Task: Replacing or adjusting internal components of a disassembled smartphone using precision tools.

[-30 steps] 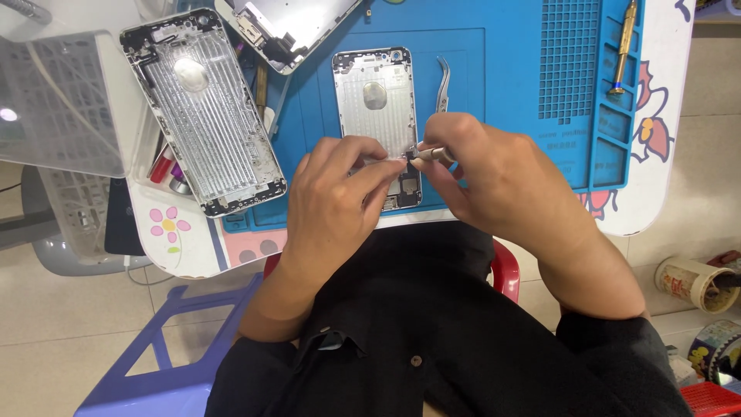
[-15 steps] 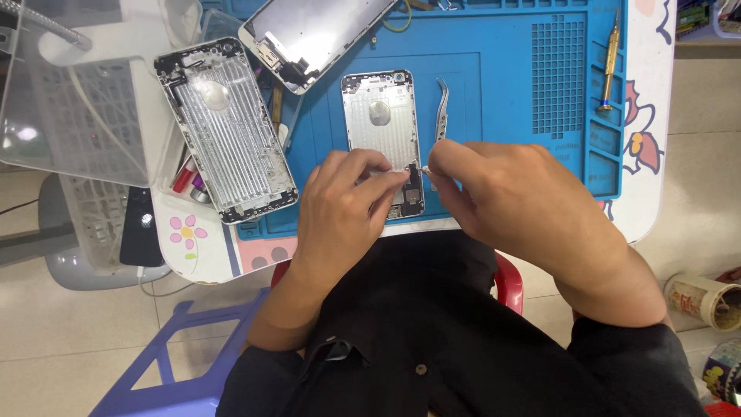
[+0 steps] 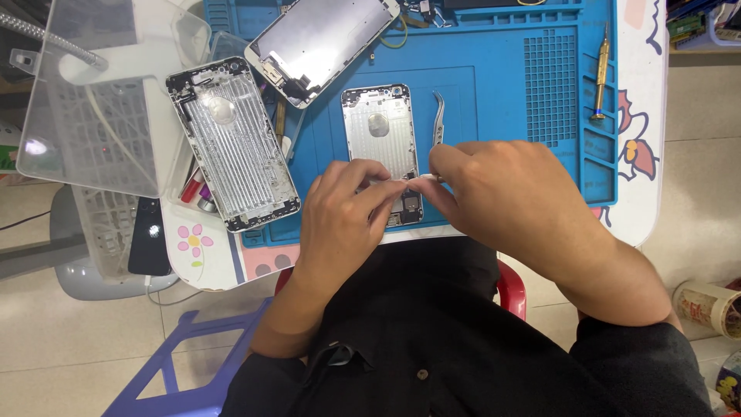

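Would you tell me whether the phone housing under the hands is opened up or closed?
Opened up. The phone housing lies with its bare metal interior showing, no screen on it; both the left hand and right hand work at its lower end.

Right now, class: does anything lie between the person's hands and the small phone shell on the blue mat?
Nothing visible does. Both the left hand and right hand already rest on the lower end of the phone shell. The tweezers lie beside it, clear of the hands.

A detached grey phone screen [image 3: 324,42] lies face-down, tilted, at the mat's top.
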